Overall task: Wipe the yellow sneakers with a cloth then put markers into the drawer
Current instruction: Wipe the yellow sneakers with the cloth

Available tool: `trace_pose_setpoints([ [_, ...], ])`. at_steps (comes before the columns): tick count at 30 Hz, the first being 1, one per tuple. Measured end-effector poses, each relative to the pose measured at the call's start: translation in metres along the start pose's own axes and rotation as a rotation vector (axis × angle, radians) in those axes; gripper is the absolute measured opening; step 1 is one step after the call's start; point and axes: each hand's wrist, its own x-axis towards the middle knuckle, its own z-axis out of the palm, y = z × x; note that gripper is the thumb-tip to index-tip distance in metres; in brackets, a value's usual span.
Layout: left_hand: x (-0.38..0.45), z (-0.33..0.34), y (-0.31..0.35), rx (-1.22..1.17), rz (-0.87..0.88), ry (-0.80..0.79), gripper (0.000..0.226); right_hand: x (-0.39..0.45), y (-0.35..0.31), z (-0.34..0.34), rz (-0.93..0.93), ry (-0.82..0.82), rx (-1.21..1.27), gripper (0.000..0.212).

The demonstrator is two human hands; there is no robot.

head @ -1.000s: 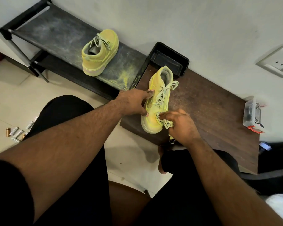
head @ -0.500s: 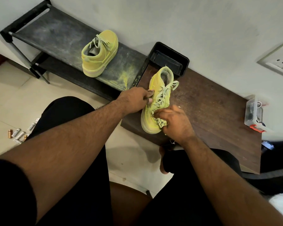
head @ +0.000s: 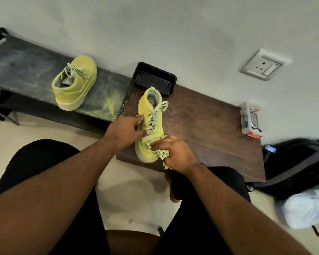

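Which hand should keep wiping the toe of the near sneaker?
Right hand: it grips the cloth against the sneaker toe. The left hand grips the sneaker's side, steadying it.

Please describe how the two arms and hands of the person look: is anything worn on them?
Both forearms are bare, with visible hair. No watch, ring, bracelet or glove shows on the left hand or the right hand. A dark sleeve edge appears only near the left upper arm, at the frame's lower left corner. Short fingernails show on the left hand.
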Motion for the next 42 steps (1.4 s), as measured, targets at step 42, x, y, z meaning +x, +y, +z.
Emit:
trace_pose_setpoints([
  [42,-0.003,-0.005,0.019,0.135,0.011,-0.004,0.028,0.020,-0.004,0.002,0.672,0.261,0.291,0.028],
])
